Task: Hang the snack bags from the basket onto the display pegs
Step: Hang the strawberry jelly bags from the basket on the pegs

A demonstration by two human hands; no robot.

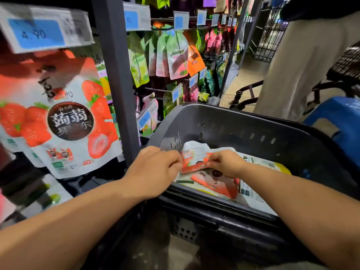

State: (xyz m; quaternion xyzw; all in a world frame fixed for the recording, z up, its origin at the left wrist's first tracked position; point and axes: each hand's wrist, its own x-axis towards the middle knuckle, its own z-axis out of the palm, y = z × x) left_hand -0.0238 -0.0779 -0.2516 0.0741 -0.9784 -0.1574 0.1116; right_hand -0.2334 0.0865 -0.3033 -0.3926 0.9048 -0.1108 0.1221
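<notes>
A dark grey plastic basket (253,121) stands in front of me with several red-and-white strawberry snack bags lying in it. Both hands reach into it. My left hand (153,170) and my right hand (224,164) pinch the two sides of one strawberry snack bag (194,162), held just above the pile. Another strawberry bag (220,184) lies under it. On the left, close to the camera, a big strawberry bag (64,121) hangs on the display under a blue price tag (39,32).
A grey upright post (116,78) separates the near display from pegs (155,90) with green, pink and orange bags further back. A person in light trousers (292,75) stands on the right by a black cart (346,65). A blue stool (339,117) sits behind the basket.
</notes>
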